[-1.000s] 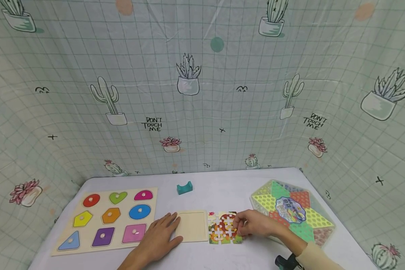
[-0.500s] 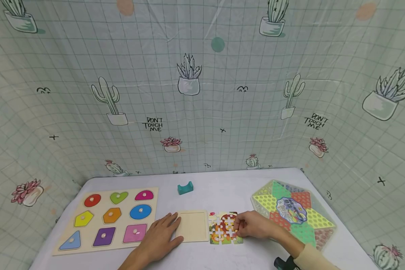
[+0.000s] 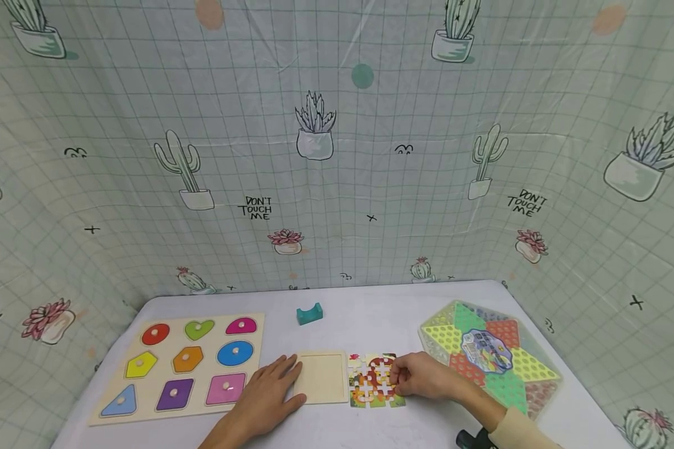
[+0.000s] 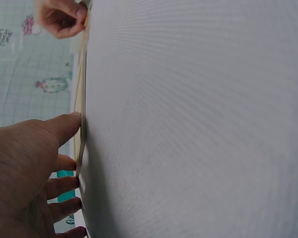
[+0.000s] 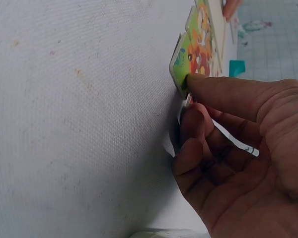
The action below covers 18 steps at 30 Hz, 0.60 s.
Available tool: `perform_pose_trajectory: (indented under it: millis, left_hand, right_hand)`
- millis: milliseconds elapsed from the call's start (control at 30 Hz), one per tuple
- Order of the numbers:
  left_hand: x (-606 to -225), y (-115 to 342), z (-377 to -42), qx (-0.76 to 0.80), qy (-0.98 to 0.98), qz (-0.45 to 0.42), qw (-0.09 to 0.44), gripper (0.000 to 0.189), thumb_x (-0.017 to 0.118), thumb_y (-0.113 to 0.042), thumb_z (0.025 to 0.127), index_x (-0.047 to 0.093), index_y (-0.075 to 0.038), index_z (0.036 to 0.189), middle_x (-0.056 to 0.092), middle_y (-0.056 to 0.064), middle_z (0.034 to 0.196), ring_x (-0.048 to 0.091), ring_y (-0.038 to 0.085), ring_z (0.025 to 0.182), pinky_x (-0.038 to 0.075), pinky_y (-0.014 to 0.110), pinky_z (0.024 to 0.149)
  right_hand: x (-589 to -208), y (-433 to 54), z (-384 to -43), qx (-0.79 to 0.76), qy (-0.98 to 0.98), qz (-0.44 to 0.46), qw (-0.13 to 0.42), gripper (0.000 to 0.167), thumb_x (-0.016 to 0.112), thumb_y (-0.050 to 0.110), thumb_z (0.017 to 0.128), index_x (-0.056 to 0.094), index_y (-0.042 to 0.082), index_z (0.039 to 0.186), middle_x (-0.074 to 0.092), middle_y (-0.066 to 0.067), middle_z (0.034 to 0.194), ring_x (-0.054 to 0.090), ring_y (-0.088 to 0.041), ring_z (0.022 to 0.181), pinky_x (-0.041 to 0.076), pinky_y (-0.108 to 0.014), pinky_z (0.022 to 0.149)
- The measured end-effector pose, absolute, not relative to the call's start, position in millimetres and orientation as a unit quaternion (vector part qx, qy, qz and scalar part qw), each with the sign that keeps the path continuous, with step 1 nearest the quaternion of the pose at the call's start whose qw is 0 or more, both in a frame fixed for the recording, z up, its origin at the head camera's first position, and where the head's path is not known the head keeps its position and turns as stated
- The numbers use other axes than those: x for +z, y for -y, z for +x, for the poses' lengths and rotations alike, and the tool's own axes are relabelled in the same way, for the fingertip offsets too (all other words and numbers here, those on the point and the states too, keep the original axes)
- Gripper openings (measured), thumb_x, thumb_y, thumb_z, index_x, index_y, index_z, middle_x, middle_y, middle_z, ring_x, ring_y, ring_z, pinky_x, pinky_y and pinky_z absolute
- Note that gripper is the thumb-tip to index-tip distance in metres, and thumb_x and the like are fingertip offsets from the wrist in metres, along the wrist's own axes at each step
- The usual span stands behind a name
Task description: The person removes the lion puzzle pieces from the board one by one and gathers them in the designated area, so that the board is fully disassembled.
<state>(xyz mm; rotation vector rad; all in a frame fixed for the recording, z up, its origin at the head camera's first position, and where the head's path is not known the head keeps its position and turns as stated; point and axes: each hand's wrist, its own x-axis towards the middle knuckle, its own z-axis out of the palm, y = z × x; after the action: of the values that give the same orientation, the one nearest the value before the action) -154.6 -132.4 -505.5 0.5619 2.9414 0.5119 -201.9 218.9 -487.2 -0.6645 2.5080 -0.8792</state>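
Note:
A small jigsaw puzzle (image 3: 371, 388) with a colourful cartoon picture lies on the white table, its pieces fitted with gaps between some of them. At its right edge my right hand (image 3: 424, 377) pinches a puzzle piece (image 5: 181, 69), thumb on top and curled fingers at the side, as the right wrist view shows. Part of that piece is hidden by the fingers. Directly left of the jigsaw is a shallow wooden puzzle tray (image 3: 321, 377), bare inside. My left hand (image 3: 266, 390) rests with spread fingers on the tray's left edge.
A wooden shape board (image 3: 196, 408) with knobbed coloured shapes lies on the left. Behind the tray stands a small teal block (image 3: 310, 313) with a curved top. A hexagonal Chinese checkers board (image 3: 488, 358) lies to the right. A black object (image 3: 474, 439) sits beside the right sleeve.

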Motion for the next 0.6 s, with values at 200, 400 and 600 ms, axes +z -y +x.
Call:
perform_pose_trajectory:
  millis: [200,400,600]
  left_hand:
    - [-505.1,132.9,-153.3,0.171,-0.966,0.186,0.05,0.066,0.066,-0.049,0.093,0.055,-0.009,0.145,0.045,0.012,0.154,0.036,0.038,0.145,0.032,0.065,0.112]
    - [-504.2,132.4,-153.4,0.171,-0.966,0.186,0.056,0.067,0.067,-0.048,0.093,0.054,-0.008,0.145,0.045,0.012,0.155,0.036,0.038,0.145,0.032,0.065,0.112]
    - [-504.5,131.9,-153.7,0.17,-0.967,0.182,0.051,0.067,0.067,-0.048,0.092,0.054,-0.009,0.145,0.045,0.012,0.155,0.036,0.038,0.145,0.031,0.065,0.112]
  right_hand:
    - [-486.3,-218.5,-200.7,-0.311,-0.896,-0.246,0.2,0.014,0.077,0.009,0.086,0.067,0.017,0.086,0.058,0.008,0.072,0.049,-0.005,0.064,0.04,-0.022,0.058]
    - [-486.5,-218.6,-200.6,-0.307,-0.896,-0.253,0.197,0.014,0.077,0.01,0.085,0.067,0.018,0.086,0.057,0.009,0.071,0.048,-0.004,0.064,0.04,-0.022,0.058]
    - [-485.5,-217.8,-200.0,-0.302,-0.898,-0.255,0.194,0.014,0.077,0.01,0.085,0.066,0.018,0.086,0.056,0.009,0.071,0.048,-0.004,0.063,0.039,-0.022,0.058]
